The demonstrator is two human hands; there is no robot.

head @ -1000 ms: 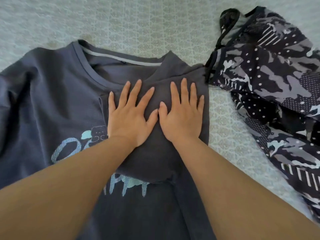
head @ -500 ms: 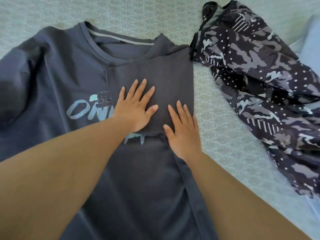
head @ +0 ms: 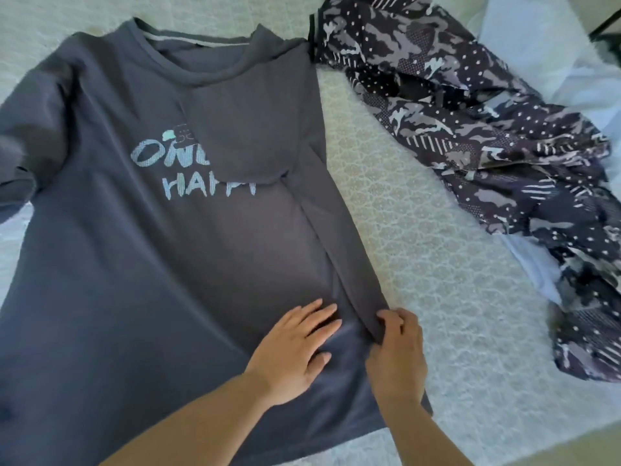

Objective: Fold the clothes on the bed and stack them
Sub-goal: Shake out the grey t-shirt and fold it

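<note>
shirt [head: 134, 264] flat on bed [head: 420, 264], long axis running away from person | folded right edge [head: 339, 250] under right hand [head: 396, 358], fingers pinching its hem end | left hand [head: 292, 351] flat, fingers straight, just left of fold | patterned garment [head: 487, 129] lies well right

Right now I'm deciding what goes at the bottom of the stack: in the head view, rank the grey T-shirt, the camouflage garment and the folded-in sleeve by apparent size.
1. Grey T-shirt, largest.
2. Camouflage garment; crumpled and cut off by the frame edge, so its true size is unsure.
3. Folded-in sleeve, smallest.
</note>
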